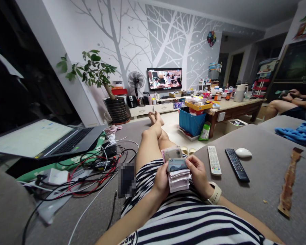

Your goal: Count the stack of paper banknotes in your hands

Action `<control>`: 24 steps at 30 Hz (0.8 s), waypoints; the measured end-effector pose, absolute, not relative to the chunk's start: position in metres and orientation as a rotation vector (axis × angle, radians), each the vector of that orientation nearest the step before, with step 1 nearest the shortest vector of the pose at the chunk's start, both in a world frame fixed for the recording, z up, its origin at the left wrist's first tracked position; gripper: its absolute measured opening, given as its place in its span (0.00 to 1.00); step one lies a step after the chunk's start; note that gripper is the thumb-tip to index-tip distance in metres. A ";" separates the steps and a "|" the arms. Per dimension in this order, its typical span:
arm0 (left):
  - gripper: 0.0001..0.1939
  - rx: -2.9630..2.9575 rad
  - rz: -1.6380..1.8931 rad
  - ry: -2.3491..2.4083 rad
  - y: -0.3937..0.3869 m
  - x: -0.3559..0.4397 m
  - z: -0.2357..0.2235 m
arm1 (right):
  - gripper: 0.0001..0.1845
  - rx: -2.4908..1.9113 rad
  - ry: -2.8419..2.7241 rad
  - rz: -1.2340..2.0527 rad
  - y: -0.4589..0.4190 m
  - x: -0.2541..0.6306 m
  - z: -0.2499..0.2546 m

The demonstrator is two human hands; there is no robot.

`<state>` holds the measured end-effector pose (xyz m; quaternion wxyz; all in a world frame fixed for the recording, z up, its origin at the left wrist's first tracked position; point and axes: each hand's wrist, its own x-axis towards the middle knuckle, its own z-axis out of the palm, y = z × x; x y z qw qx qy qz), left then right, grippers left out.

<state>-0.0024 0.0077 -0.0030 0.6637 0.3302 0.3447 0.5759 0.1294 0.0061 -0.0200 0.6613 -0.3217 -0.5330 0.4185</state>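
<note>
My left hand (161, 179) is closed around the left side of a bundle of paper banknotes above my lap. My right hand (197, 172) pinches the right edge of a bluish banknote (177, 165), which lies across the front of the bundle. Below it several pale folded notes (179, 180) fan out in layers toward me. Behind the bluish note, a pinkish-grey banknote (172, 153) rests over the striped cloth on my thighs. Part of the bundle is hidden by my fingers.
On the sofa to the right lie a white remote (214, 160), a black remote (236, 165), a white mouse (243, 152) and a brown strip (290, 183). A laptop (48, 139), tangled cables (91, 170) and a dark blurred-out object (126, 180) are left. Another person sits far right.
</note>
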 end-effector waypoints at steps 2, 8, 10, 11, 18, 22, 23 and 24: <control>0.11 0.743 1.298 0.776 0.008 -0.002 -0.002 | 0.14 -0.719 -1.205 0.951 0.006 0.130 -0.020; 0.12 0.709 1.290 0.760 0.007 -0.002 -0.001 | 0.14 -0.709 -1.205 0.948 0.005 0.130 -0.020; 0.12 0.687 1.283 0.749 0.006 -0.001 0.000 | 0.15 -0.717 -1.199 0.941 0.004 0.130 -0.018; 0.12 0.678 1.276 0.735 0.005 0.000 0.001 | 0.16 -0.718 -1.196 0.943 0.004 0.129 -0.018; 0.11 0.710 1.274 0.751 -0.001 0.000 0.008 | 0.15 -0.741 -1.145 0.928 0.009 0.129 -0.021; 0.09 0.723 1.254 0.799 0.001 -0.002 0.004 | 0.15 -0.789 -1.098 0.903 0.015 0.129 -0.024; 0.09 0.723 1.245 0.805 0.001 -0.002 0.003 | 0.15 -0.795 -1.093 0.905 0.016 0.129 -0.025; 0.08 0.722 1.239 0.807 0.002 -0.002 0.001 | 0.15 -0.803 -1.092 0.907 0.017 0.129 -0.026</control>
